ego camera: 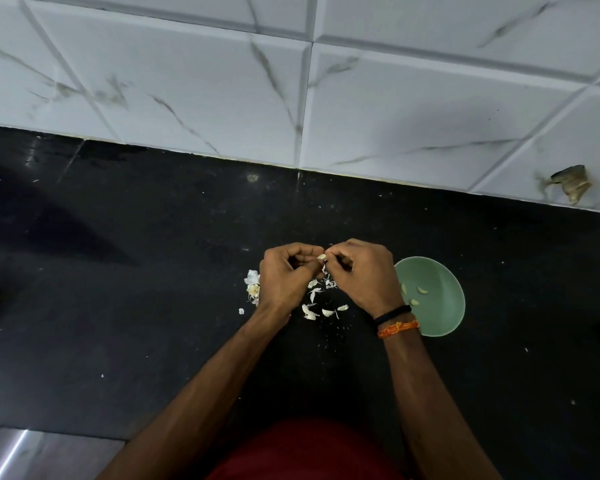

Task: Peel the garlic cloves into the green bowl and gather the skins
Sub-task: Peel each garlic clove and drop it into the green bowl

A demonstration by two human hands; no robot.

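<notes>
Both my hands are up together over the black worktop (118, 271), knuckles toward the camera. My left hand (284, 275) is curled, fingertips pinching a garlic clove (321, 257) of which only a small pale tip shows between the two hands; the rest is hidden in the fingers. My right hand (364, 271) is curled too, thumb and fingers pinched at that same clove, a shred of skin hanging just under the grip; exactly which fingers touch it I cannot make out. Loose skins (317, 303) lie scattered on the worktop directly below and between my wrists, some partly covered by the hands. A clump of garlic, with skin (252, 287) sits just left of my left hand, half hidden behind it; whether it holds whole cloves I cannot tell. The green bowl (440, 327) stands on the worktop just right of my right wrist, its near-left rim cut off by the wrist and its bands (397, 322). Inside it, three peeled cloves (421, 290) show; more may lie under the wrist. White marbled wall tiles (291, 81) run behind, with a chipped patch (572, 183) at far right. My red shirt (302, 452) is cropped by the bottom edge.
</notes>
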